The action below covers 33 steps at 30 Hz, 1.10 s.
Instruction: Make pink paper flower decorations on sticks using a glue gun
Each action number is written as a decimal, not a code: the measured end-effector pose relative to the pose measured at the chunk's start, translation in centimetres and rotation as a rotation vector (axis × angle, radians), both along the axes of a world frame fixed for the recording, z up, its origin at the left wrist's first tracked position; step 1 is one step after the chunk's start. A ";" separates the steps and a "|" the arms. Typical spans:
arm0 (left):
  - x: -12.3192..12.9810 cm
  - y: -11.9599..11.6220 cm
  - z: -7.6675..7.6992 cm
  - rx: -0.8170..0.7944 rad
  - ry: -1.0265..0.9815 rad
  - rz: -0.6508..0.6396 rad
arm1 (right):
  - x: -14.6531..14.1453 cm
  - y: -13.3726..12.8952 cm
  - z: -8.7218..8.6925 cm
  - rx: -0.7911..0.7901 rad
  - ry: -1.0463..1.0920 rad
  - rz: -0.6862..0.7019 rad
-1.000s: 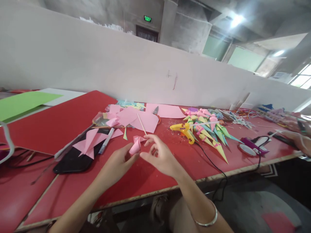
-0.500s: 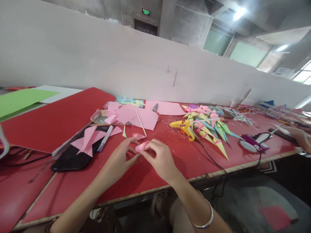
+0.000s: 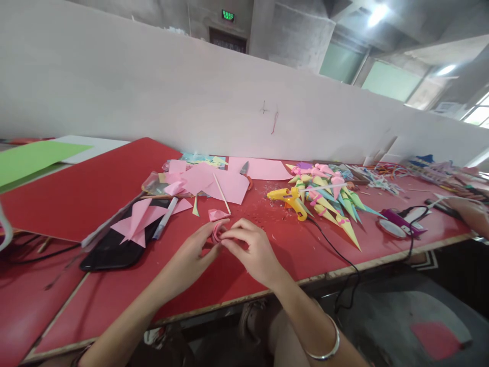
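Note:
Between my two hands is a small rolled coil of pink paper point(image 3: 217, 232), its spiral end facing me. My left hand point(image 3: 196, 247) curls its fingers and thumb around the coil's left side. With thumb and forefinger, my right hand point(image 3: 250, 247) pinches the coil's right edge. Just beyond my fingers lies a small folded pink paper piece point(image 3: 217, 214), and a thin white stick point(image 3: 221, 192) rests near it on pink sheets point(image 3: 237, 189). To the right of my hands a yellow glue gun point(image 3: 289, 200) lies on the red table point(image 3: 183, 300).
Paper cones point(image 3: 346, 229) in several colours are piled behind the glue gun, whose black cord point(image 3: 340, 255) runs over the front edge. Left are a black phone-like slab point(image 3: 110, 255), a marker point(image 3: 166, 218) and a red board point(image 3: 84, 188). Another person's hand point(image 3: 468, 211) is far right.
The pink roll has turned so its spiral end now faces me; before, its smooth side showed. My hands have shifted only slightly.

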<state>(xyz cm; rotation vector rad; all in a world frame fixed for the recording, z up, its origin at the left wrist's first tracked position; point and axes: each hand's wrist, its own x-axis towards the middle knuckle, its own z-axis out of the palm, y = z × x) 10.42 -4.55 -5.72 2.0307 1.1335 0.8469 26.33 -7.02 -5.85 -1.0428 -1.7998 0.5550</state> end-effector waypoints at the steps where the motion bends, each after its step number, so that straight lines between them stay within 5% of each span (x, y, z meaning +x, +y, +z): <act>1: 0.0 0.0 0.0 -0.006 0.001 0.002 | 0.1 0.0 0.0 0.001 -0.008 -0.008; 33: -0.8 0.0 -0.2 0.042 0.052 -0.016 | 0.7 0.3 -0.5 0.034 -0.311 -0.035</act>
